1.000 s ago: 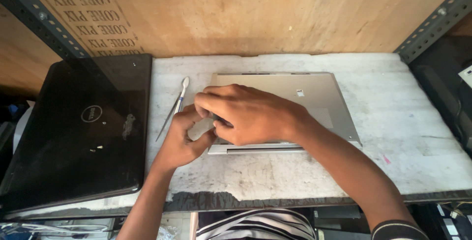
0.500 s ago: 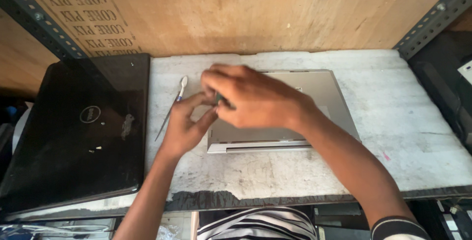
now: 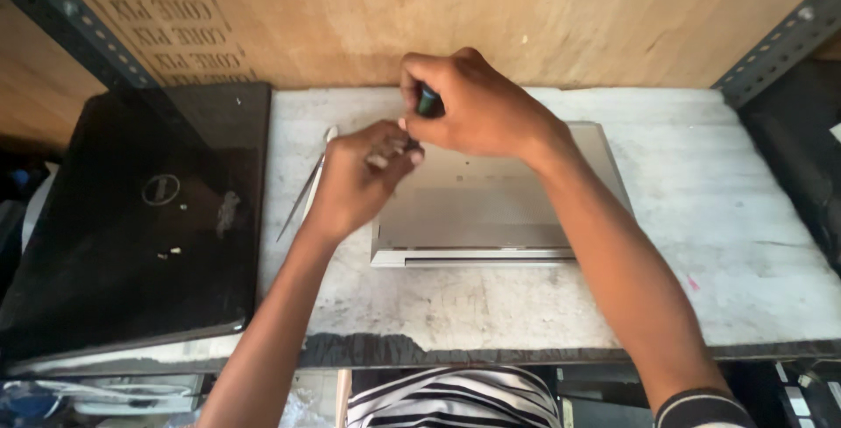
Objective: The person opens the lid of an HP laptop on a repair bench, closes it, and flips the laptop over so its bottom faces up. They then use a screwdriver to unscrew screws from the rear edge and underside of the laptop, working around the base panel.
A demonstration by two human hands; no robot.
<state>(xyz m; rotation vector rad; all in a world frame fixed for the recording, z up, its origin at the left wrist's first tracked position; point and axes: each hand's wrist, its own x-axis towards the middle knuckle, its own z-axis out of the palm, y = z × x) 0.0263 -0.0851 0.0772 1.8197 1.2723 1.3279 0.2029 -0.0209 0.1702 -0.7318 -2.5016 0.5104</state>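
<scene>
A dark-handled screwdriver [image 3: 427, 100] is gripped upright in the closed right hand [image 3: 477, 108] over the far left corner of the silver laptop [image 3: 491, 209]; its tip is steadied by the pinched left hand [image 3: 363, 174]. Tweezers [image 3: 307, 184] lie left.

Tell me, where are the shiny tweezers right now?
In the head view, the tweezers lie on the white worktop, between the black laptop on the left and the silver laptop, just beside the left hand.
</scene>
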